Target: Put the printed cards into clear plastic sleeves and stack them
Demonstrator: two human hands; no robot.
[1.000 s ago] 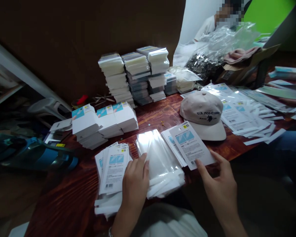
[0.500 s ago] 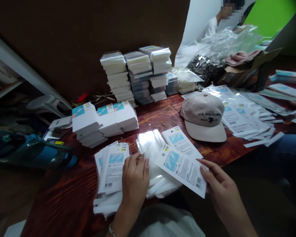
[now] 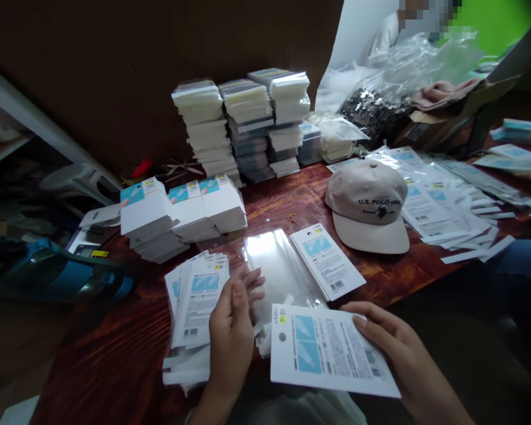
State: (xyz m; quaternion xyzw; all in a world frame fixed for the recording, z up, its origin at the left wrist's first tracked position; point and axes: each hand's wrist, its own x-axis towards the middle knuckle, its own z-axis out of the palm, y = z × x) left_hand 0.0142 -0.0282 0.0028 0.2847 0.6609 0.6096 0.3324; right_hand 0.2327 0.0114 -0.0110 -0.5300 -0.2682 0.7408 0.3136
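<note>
My right hand (image 3: 392,336) grips a white printed card (image 3: 323,348) by its right end, thumb on top. The card has blue pictures, a hole and a yellow mark, and it is tilted above the table's front edge. My left hand (image 3: 236,319) is open, palm turned inward and fingers apart, beside a pile of clear plastic sleeves (image 3: 272,265). To its left are sleeved cards (image 3: 199,301) in a loose pile, partly hidden by the hand. Right of the clear sleeves lies a small stack of the same printed cards (image 3: 327,260).
White card stacks (image 3: 148,212) stand at the back left, with tall stacks of packets (image 3: 248,130) behind. A beige cap (image 3: 367,206) sits right of the cards. More sleeved cards (image 3: 433,206) spread beyond it. A blue bottle (image 3: 57,268) is at left; a person (image 3: 384,35) is far right.
My right hand has drawn the card down toward me and turned it more level. The left hand's fingers have parted and its palm has turned inward.
</note>
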